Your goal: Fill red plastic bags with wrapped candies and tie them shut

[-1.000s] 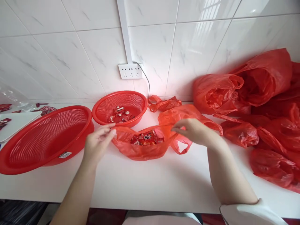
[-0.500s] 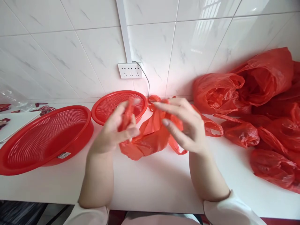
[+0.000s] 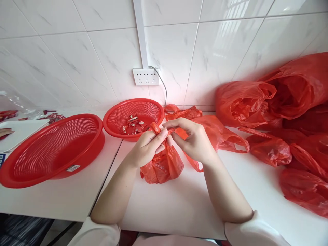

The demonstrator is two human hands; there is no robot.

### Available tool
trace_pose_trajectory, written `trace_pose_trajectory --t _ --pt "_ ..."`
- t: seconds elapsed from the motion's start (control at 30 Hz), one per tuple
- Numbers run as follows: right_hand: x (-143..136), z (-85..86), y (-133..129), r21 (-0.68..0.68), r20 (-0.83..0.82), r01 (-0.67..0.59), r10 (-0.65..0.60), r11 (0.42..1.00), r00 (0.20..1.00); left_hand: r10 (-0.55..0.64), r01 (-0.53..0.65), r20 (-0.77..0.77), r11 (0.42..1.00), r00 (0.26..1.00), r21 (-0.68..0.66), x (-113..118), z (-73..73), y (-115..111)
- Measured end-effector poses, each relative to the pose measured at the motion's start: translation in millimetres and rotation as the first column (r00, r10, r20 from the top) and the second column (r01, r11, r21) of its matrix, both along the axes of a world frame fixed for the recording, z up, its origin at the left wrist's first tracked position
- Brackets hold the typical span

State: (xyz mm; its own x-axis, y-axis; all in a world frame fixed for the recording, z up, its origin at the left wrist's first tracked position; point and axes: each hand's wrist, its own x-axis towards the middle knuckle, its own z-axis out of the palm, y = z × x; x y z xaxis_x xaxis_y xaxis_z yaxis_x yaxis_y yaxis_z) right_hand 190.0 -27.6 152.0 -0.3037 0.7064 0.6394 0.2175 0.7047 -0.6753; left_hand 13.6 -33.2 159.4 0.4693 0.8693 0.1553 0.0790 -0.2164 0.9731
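Note:
A filled red plastic bag [image 3: 164, 167] hangs bunched at its neck, low over the white table in front of me. My left hand [image 3: 150, 145] is closed around one side of the gathered neck, with a twisted end sticking up above the thumb. Against it, my right hand [image 3: 191, 138] pinches the other end of the bag's top between thumb and fingers. The fingertips of both hands nearly touch. Just behind my left hand, a small red basket [image 3: 107, 118] holds several small wrapped packets [image 3: 133, 124].
A large red basket [image 3: 77, 143] is at the left, beside a white tray [image 3: 23, 131]. Flat red bags [image 3: 212, 130] lie behind my right hand. Several stuffed red bags [image 3: 241, 102] are piled at the right. A socket [image 3: 146, 77] is on the tiled wall.
My hands have come together at the bag's top. The bag, spread out between them before, now hangs gathered below. The packets in the small basket have come into view.

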Motion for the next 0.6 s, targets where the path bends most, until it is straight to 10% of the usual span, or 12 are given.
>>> trace_pose_trajectory --t 0.23,0.47,0.6 --pt "20.8 -1.2 6.3 -0.054 -0.169 0.102 -0.110 0.993 0.979 0.076 -0.066 0.068 0.988 0.995 -0.142 -14.3 3.3 8.2" --pt "29.4 7.0 -7.6 0.037 0.214 -0.203 0.190 0.979 0.958 0.149 -0.024 0.302 0.925 0.942 -0.380 -14.3 -2.6 23.9" --pt "25.2 6.0 -1.2 -0.064 0.136 -0.290 0.296 0.955 0.946 0.018 0.033 0.199 0.968 0.980 -0.250 -19.9 -1.4 16.3"
